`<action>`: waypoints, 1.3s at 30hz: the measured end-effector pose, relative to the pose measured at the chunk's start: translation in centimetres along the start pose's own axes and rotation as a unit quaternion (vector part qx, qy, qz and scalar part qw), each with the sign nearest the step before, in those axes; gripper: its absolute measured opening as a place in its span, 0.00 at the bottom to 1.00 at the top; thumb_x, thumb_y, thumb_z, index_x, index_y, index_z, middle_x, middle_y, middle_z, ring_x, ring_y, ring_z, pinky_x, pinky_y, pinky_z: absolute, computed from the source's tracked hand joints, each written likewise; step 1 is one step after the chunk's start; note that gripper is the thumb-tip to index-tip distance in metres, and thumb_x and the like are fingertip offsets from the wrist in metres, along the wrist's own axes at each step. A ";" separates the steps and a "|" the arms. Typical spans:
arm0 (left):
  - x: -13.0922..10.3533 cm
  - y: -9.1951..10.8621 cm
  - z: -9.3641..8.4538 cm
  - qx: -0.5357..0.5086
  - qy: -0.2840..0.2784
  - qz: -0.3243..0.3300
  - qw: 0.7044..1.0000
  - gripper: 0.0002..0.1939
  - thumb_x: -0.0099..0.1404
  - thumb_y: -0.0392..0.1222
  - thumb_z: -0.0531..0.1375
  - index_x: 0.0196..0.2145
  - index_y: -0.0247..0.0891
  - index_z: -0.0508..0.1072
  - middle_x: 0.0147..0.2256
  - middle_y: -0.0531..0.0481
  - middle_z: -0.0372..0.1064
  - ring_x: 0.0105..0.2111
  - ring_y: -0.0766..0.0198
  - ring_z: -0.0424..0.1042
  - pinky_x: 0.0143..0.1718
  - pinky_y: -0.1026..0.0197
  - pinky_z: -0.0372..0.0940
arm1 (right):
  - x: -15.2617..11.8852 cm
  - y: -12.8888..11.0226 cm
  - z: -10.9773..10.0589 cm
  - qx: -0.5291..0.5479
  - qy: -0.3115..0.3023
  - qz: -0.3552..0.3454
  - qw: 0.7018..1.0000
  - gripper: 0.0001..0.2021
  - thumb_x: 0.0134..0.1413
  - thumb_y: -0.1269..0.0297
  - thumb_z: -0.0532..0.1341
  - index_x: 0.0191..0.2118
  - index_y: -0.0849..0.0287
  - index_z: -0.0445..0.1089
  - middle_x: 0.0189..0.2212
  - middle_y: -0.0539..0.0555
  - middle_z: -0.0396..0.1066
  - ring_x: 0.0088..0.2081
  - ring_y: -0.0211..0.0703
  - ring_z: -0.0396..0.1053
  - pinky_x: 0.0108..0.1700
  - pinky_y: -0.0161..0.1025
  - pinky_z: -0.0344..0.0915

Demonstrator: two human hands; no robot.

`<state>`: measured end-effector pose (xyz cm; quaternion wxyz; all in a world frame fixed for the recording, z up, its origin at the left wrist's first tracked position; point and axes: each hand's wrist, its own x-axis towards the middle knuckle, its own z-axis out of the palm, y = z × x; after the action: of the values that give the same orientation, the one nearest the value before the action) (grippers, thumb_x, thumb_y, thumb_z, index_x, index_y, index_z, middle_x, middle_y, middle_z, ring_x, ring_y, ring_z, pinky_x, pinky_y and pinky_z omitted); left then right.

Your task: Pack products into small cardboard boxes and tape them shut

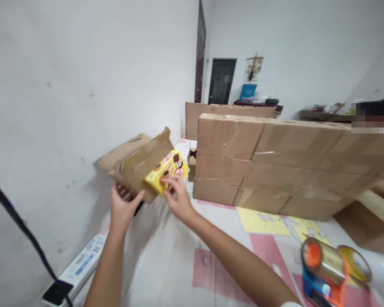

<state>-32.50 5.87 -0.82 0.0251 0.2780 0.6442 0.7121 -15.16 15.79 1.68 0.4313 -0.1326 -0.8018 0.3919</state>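
Note:
My left hand (124, 207) grips the lower end of an open cardboard box (141, 160), its thumb in front and its fingers partly hidden behind. The box is tilted beside the wall, with its flaps raised. Pinched at the lower edge by my right hand (179, 198) is a yellow snack box (169, 168) with red and brown print. The snack box is slanted against the open cardboard, overlapping its right side. Whether it is partly inside cannot be made out. Something dark shows just under the cardboard, near my left thumb.
Stacked, taped cartons (275, 162) form a low wall on the table (166, 264). At the lower right lie a tape dispenser (326, 264) and a tape roll (355, 262). A power strip (86, 260) with a black cable runs along the left wall. Another person is partly visible at far right.

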 end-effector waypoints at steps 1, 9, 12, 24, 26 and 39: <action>-2.7 -0.1 -1.1 0.003 -0.003 -0.019 1.000 0.51 0.41 0.53 0.72 0.61 0.41 0.59 0.54 0.39 0.66 0.50 0.50 0.73 0.55 0.41 0.69 | -3.0 -1.3 -0.5 -0.016 -0.021 0.009 1.000 0.21 0.57 0.76 0.56 0.55 0.55 0.67 0.54 0.58 0.61 0.43 0.40 0.69 0.49 0.40 0.71; -18.8 -3.5 1.2 0.037 -0.203 -0.055 0.977 0.54 0.43 0.58 0.72 0.65 0.49 0.55 0.62 0.41 0.61 0.62 0.39 0.64 0.61 0.38 0.64 | -23.4 -4.6 -7.1 -0.176 0.031 0.104 0.978 0.45 0.48 0.82 0.58 0.70 0.48 0.45 0.57 0.61 0.59 0.57 0.49 0.67 0.60 0.46 0.67; -20.2 -3.0 6.8 -0.001 -0.328 -0.030 0.944 0.54 0.42 0.57 0.73 0.64 0.49 0.56 0.63 0.40 0.60 0.61 0.38 0.65 0.57 0.42 0.70 | -27.2 -3.7 -9.9 -0.280 0.097 0.155 0.942 0.45 0.47 0.81 0.58 0.70 0.47 0.45 0.60 0.63 0.58 0.57 0.54 0.68 0.56 0.46 0.71; -21.9 -3.8 17.3 -0.065 -0.559 -0.080 0.822 0.62 0.37 0.64 0.74 0.66 0.45 0.55 0.63 0.38 0.64 0.64 0.36 0.61 0.64 0.41 0.61 | -27.7 -6.9 -17.6 -0.493 0.088 0.215 0.838 0.17 0.54 0.62 0.66 0.50 0.44 0.72 0.46 0.59 0.68 0.46 0.57 0.66 0.45 0.51 0.66; -22.0 -4.2 17.1 -0.063 -0.558 -0.077 0.824 0.61 0.40 0.63 0.73 0.67 0.45 0.54 0.63 0.38 0.63 0.64 0.37 0.62 0.64 0.41 0.62 | -26.7 -8.2 -18.6 -0.485 0.060 0.214 0.846 0.15 0.57 0.63 0.65 0.50 0.43 0.72 0.53 0.57 0.66 0.50 0.57 0.63 0.48 0.51 0.64; -21.5 -2.7 16.5 -0.077 -0.586 -0.090 0.801 0.65 0.38 0.60 0.76 0.68 0.39 0.52 0.66 0.32 0.57 0.66 0.34 0.57 0.66 0.38 0.56 | -27.1 -8.7 -19.2 -0.440 -0.008 0.224 0.869 0.13 0.63 0.66 0.60 0.52 0.46 0.69 0.49 0.52 0.70 0.51 0.51 0.62 0.51 0.49 0.54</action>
<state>-8.17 12.72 -10.91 0.4830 0.5805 0.4721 0.4548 17.24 4.98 -1.64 0.2224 -0.4817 -0.8434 0.0854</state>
